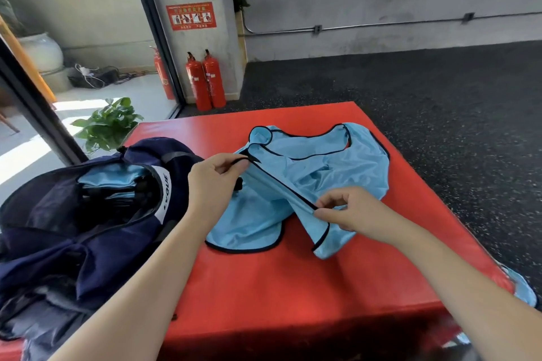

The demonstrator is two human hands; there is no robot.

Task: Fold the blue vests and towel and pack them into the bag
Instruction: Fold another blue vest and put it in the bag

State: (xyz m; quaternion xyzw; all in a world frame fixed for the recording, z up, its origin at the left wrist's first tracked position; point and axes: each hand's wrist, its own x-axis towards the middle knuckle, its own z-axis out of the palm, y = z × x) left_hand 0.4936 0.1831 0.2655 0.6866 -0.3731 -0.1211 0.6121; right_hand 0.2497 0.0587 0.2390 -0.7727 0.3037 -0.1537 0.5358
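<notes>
Both hands on vest trim

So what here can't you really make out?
Head view only:
- Navy bag: its own folds hide how many folded vests sit inside.
- Blue cloth past the red mat: mat edge hides most.
- Red wall sign: text too small.
- No towel identifiable.

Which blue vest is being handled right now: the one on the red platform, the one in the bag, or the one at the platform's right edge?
The vest spread on the red platform: both hands pinch its black-trimmed edge.
</notes>
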